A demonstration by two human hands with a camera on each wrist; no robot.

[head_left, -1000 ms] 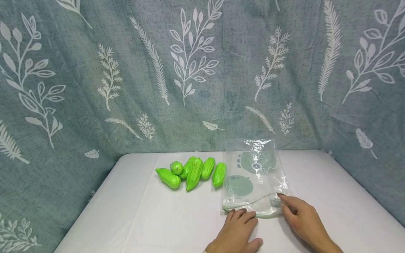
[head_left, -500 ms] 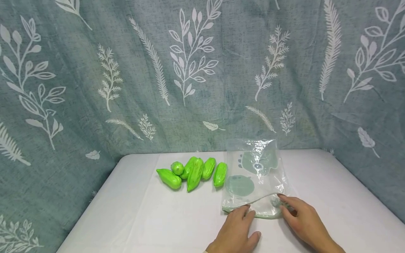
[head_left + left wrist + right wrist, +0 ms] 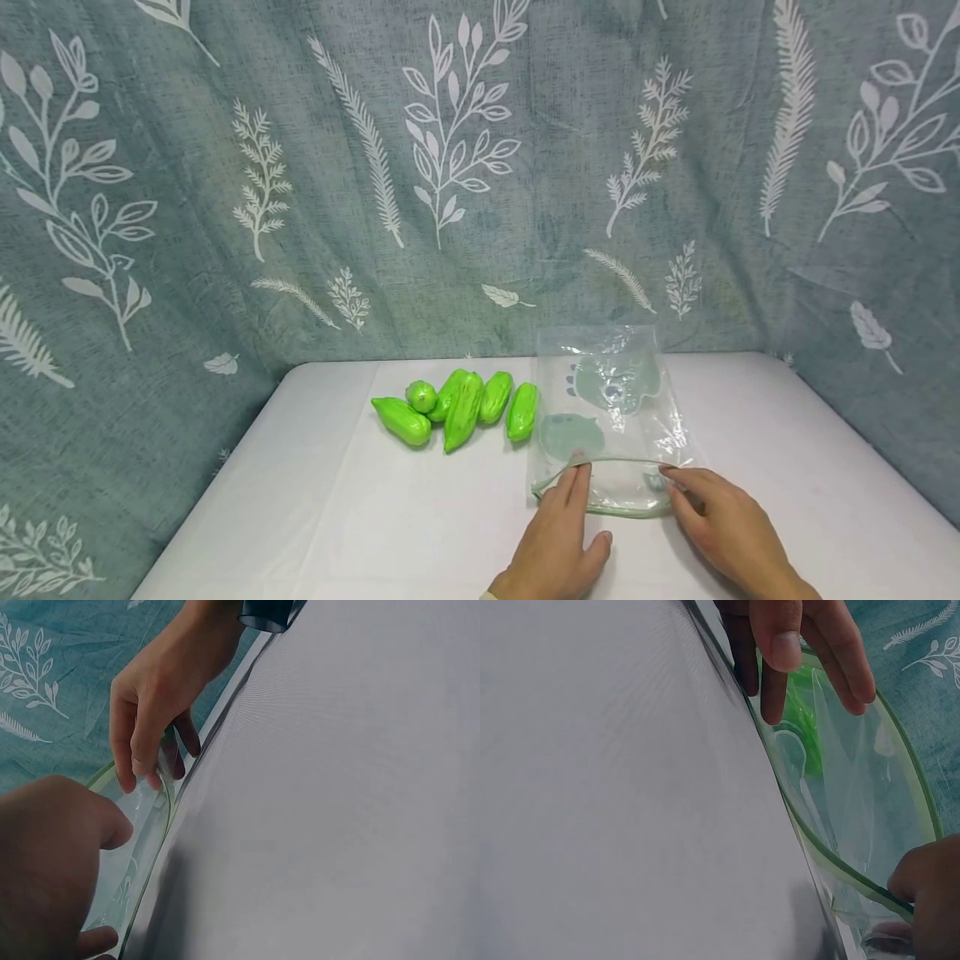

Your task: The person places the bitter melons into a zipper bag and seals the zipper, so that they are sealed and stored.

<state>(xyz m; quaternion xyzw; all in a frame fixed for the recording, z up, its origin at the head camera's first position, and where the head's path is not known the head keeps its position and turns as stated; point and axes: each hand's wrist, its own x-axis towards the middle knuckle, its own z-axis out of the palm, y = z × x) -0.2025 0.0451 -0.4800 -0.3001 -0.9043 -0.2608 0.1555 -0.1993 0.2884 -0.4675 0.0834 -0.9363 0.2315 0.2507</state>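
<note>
A clear zip bag (image 3: 615,450) with pale green animal prints lies flat on the table, its mouth toward me. Its upper edge is lifted, and the mouth gapes between the two green zip strips (image 3: 832,862). My left hand (image 3: 553,533) reaches into the left part of the mouth with fingers extended, fingertips at the raised edge and thumb held apart. At the mouth's right corner, my right hand (image 3: 726,518) holds the bag's edge between fingers and thumb. Part of that grip is hidden in the head view; the left wrist view shows the right hand (image 3: 157,697) from across the opening.
Several glossy green oblong fruits (image 3: 462,412), some with pointed ends, lie grouped left of the bag; the nearest fruit (image 3: 522,412) is beside its edge. The white-covered table (image 3: 405,517) meets a teal leaf-print curtain (image 3: 465,275) behind and at both sides.
My left hand has moved forward from the bag's near edge into its mouth, lifting the upper edge on the left, so the opening is wider. My right hand has stayed nearly in place.
</note>
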